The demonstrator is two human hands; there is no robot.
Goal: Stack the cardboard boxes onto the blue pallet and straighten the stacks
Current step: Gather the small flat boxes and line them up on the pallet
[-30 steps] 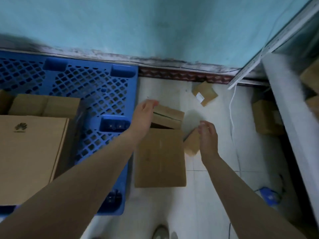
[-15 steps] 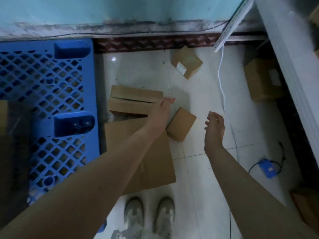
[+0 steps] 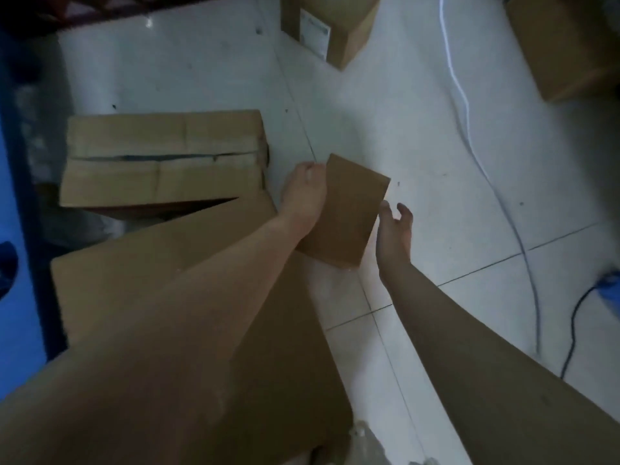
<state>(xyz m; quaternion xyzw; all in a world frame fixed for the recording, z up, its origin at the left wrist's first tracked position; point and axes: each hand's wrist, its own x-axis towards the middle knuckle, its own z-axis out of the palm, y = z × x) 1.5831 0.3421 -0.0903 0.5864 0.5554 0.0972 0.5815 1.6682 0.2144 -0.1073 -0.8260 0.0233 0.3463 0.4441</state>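
Observation:
A small brown cardboard box lies on the white tiled floor at the centre. My left hand rests against its left side, fingers curled over the far left corner. My right hand is at its right edge, fingers spread, touching or nearly touching. A large flat box lies under my left forearm, and a long box with a split top seam sits behind it. The blue pallet shows only as a strip at the left edge.
A labelled box sits on the floor at the top, another box at the top right. A white cable and a dark cable run across the tiles on the right, near a blue object.
The view has dropped closer to the floor. Both hands have closed in on the small box, my left hand moving from the long box to its left side, my right reaching its right edge.

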